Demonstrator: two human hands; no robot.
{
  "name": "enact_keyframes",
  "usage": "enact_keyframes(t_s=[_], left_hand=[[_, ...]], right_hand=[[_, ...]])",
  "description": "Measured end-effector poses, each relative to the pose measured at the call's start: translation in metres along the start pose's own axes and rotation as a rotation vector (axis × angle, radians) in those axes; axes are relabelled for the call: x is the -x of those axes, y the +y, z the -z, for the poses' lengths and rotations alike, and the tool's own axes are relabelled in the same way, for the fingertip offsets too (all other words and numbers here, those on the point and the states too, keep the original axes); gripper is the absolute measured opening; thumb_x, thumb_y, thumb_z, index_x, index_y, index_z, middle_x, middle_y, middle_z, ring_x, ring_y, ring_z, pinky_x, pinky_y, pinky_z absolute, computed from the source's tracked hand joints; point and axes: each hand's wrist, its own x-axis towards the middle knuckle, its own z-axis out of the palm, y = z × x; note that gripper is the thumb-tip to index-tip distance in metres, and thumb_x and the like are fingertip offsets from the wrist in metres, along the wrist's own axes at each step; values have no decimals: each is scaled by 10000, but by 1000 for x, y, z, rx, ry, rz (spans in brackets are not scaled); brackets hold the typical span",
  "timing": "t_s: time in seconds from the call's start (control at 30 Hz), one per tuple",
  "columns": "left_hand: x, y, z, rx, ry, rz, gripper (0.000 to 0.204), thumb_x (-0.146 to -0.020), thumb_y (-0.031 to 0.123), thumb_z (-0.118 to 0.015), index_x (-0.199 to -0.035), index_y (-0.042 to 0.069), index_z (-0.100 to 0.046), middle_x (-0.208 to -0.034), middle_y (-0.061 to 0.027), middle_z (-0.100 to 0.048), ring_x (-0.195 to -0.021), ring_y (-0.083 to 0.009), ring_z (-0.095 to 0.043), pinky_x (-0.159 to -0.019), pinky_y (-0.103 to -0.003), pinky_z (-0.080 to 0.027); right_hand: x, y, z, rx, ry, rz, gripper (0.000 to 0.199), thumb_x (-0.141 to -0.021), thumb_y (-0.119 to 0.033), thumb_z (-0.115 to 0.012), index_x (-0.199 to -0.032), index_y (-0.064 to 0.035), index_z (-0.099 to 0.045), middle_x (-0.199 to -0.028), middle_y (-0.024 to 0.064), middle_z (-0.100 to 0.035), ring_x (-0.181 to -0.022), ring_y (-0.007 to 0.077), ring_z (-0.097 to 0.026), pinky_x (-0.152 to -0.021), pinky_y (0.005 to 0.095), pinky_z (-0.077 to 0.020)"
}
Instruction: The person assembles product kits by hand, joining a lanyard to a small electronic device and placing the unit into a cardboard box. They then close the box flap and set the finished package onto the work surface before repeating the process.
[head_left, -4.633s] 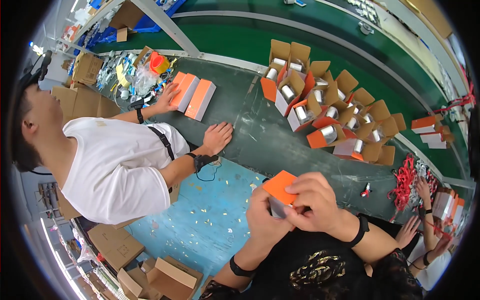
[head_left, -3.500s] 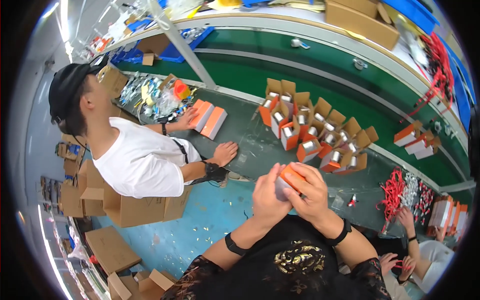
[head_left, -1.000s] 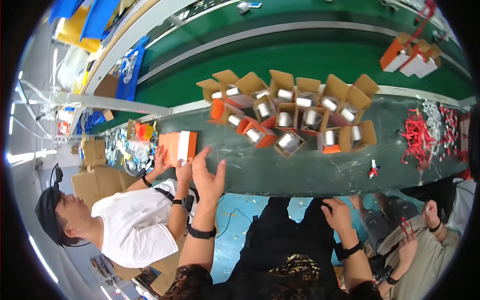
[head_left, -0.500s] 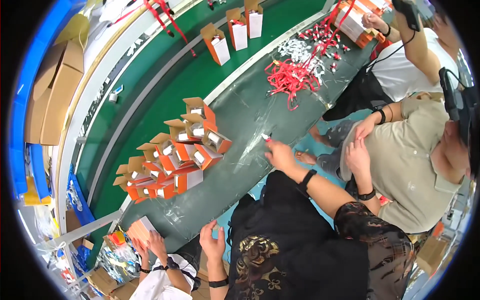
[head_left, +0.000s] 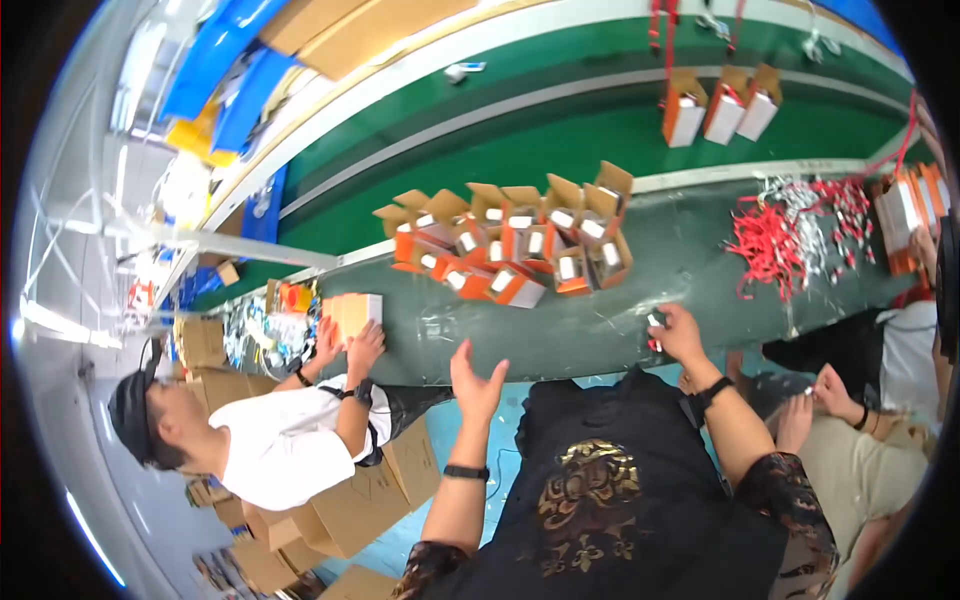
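My right hand is closed, with its fingers pinching a small red-and-white piece just over the bench. What kind of piece it is, I cannot make out. My left hand is held up at the bench's near edge, palm inward, fingers and thumb apart, with nothing in it. Beyond the hands stands a cluster of orange-and-white cartons with brown flaps raised and white items inside. Right of my right hand lies a tangle of red straps beside a heap of small white pieces.
Three open cartons stand on the green conveyor behind the dark bench. At left, a co-worker's hands rest on orange-and-white cartons. At right, another co-worker's hands hold something small. Cardboard boxes stand on the floor.
The view has swung to the left, bringing in more of the left co-worker. My left hand has come forward to the bench edge. My right hand still pinches the small piece.
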Motion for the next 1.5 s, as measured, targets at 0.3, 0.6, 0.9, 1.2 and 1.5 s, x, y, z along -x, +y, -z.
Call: enact_keyframes(t_s=[0.3, 0.6, 0.9, 1.2, 1.5], left_hand=[[-119, -71, -60, 230, 121, 176, 984, -656, 303, -919, -1416, -62, -411, -1363, -248, -518, -1279, -379, -504, -1089, -438, -402], [-121, -42, -86, 375, 365, 128, 887, -658, 239, -917, -1362, -27, -445, -1306, -215, -532, -1248, -379, -506, -1066, -440, -408], [-119, -37, -69, 310, 263, 98, 757, -631, 167, -904, -1251, -4, -503, -1254, -188, -533, -1182, -358, -535, -1033, -426, -432], [-84, 28, 35, 340, 592, -265, 705, -626, 168, -894, -1173, 52, -466, -1232, -169, -592, -1155, -360, -583, -1070, -513, -392], [-66, 64, 68, 67, 790, -405, 506, -702, 171, -846, -1083, 75, -526, -1068, -123, -605, -942, -327, -597, -865, -450, -467]], right_hand=[[37, -98, 53, -794, -248, -460, 322, -878, 7, -702, -1184, -9, -603, -783, 17, -647, -584, 78, -582, -494, 196, -435], [90, -203, 32, -948, -179, -331, 290, -898, 20, -682, -1178, 19, -608, -835, 40, -661, -661, 107, -653, -581, 228, -550], [86, -313, -8, -729, -400, -59, 360, -894, 33, -694, -1234, 11, -577, -937, 48, -625, -790, 94, -644, -697, 233, -551], [81, -393, -41, -153, 81, 1074, 190, -788, 13, -757, -860, -79, -608, -944, 128, -699, -804, 248, -658, -681, 328, -518], [79, -394, -51, 376, 142, 1118, 248, -834, -144, -681, -1072, -77, -673, -816, 34, -626, -773, 228, -588, -663, 382, -410]])
